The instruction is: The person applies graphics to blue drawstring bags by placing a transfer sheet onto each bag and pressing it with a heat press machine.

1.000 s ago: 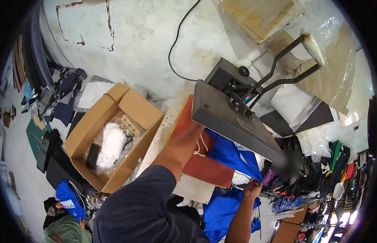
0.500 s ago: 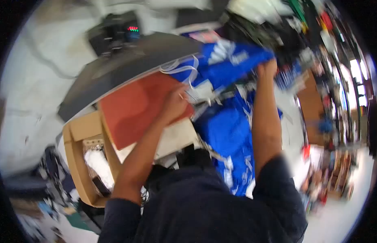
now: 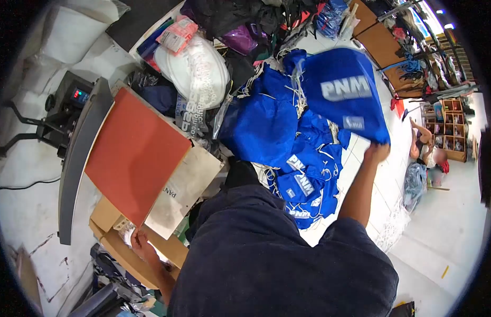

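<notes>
My right hand [image 3: 377, 151] grips one corner of a blue drawstring bag [image 3: 330, 74] with white PNM lettering, held out to the right over the pile. Several more blue bags [image 3: 266, 127], some with the same print and white cords, lie heaped below it. My left hand [image 3: 142, 244] is at the near corner of the red heat-press pad [image 3: 134, 153], above an open cardboard box [image 3: 113, 238]; its fingers are apart, and I see nothing in them. Part of the box is hidden by my forearm.
The heat press's dark upper plate [image 3: 82, 174] stands swung aside at left, with a lit display [image 3: 80, 95]. A pale board [image 3: 185, 190] sits beside the pad. White oval pieces [image 3: 195, 74] and dark bags lie ahead. Another person [image 3: 430, 150] sits at far right near shelves [image 3: 449, 129].
The blue bag has come off the press area, and my right hand has carried it to the right. My left hand has left the bag and moved back toward the box. The view has turned.
</notes>
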A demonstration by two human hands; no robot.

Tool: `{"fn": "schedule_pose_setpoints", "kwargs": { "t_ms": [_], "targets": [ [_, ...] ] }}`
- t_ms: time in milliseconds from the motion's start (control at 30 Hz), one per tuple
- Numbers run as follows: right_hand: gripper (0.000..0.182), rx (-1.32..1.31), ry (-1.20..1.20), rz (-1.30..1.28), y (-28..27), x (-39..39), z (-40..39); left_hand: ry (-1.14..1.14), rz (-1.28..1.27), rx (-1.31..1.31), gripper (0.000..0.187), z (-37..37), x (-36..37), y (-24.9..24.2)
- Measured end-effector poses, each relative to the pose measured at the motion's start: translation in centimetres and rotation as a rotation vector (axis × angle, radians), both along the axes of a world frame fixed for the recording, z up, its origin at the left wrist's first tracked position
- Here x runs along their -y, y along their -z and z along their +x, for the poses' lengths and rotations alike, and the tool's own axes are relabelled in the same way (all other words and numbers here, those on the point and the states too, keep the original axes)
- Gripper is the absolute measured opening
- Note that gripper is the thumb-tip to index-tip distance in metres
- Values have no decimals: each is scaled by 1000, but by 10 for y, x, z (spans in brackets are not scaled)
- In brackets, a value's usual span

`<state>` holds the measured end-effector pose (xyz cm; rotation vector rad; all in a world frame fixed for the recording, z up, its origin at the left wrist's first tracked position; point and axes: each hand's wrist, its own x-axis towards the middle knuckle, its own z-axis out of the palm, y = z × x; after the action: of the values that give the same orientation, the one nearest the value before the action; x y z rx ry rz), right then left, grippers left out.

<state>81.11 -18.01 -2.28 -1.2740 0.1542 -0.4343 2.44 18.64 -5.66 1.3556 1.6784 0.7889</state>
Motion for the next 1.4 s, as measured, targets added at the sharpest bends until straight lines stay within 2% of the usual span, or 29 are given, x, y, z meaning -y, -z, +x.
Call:
{"fn": "schedule_pose_setpoints", "kwargs": {
  "t_ms": [67,100,133,167,200,267,300,333,367,400,433,467,500,567,600,667,700,767,800,833,933,967,1033,1067,1133,1167,1233,1333,1400],
  "targets": [
    [35,-73,232,-100,31,64,-8,-58,-4,78,23,-2,-7,6],
    [37,-79,389,-100,73,121,-1,-61,-1,74,23,7,-9,0],
    [34,-193,609,-238,75,129,-24,-38,-6,38,22,20,-13,-12],
    [32,-362,737,-429,101,178,-32,-17,-11,1,21,30,-14,-20],
    [31,-595,836,-401,106,196,-47,-24,-6,-4,21,34,-13,-20],
    [44,-924,1504,-246,166,244,-41,14,24,24,22,40,-9,-21],
    [44,-928,1495,-253,151,244,-153,5,26,18,22,37,-4,-19],
    [41,-1046,972,-1085,136,140,-106,24,-2,-56,23,32,3,-14],
    [42,-943,582,-1528,173,153,-103,43,-31,-128,23,33,8,-11],
    [42,-780,144,-1915,240,171,-95,33,-32,-128,23,45,15,-14],
    [37,-209,-146,-1782,295,168,-82,37,-43,-148,23,58,24,-24],
    [37,-282,-290,-1472,258,71,-87,40,-52,-170,23,70,32,-28],
    [35,-464,-516,-1395,231,-12,-85,89,-74,-234,22,68,37,-27],
    [31,-103,-803,-1446,289,-102,-66,123,-95,-311,22,66,49,-25],
    [38,91,-869,-1452,305,-149,-63,172,-114,-379,21,62,55,-21],
    [48,120,-963,-1597,284,-280,-60,85,-158,-337,20,24,80,3],
    [48,132,-985,-1579,276,-306,-52,39,-226,-270,19,10,92,9],
    [51,-2,-1035,-1845,274,-346,-48,38,-251,-367,19,17,109,-5],
    [49,-41,-1033,-1902,283,-351,-49,59,-293,-455,18,10,120,-11],
    [47,-77,-1029,-1960,290,-352,-47,2,-305,-363,20,1,134,-7],
    [40,36,-942,-1952,332,-346,-40,-138,-334,-442,21,4,173,-7],
    [37,146,-909,-1922,333,-340,-41,-86,-384,-482,21,31,173,-25],
    [30,374,-804,-1811,337,-325,-43,-137,-432,-417,21,34,192,-16],
    [30,381,-812,-1817,328,-324,-44,-169,-472,-355,21,34,200,-11],
    [34,480,-1065,-1640,291,-320,-44,-168,-481,-310,20,33,204,-4],
    [34,489,-1068,-1647,275,-318,-47,-166,-477,-265,20,34,202,1],
    [46,-60,-1414,-1439,242,-308,-58,-198,-448,-230,18,53,190,-7],
    [53,35,-1369,-1544,187,-276,-83,-156,-426,-208,20,23,185,29],
    [54,24,-1395,-1642,189,-238,-78,-161,-453,-117,21,48,162,19]
  ]
}}
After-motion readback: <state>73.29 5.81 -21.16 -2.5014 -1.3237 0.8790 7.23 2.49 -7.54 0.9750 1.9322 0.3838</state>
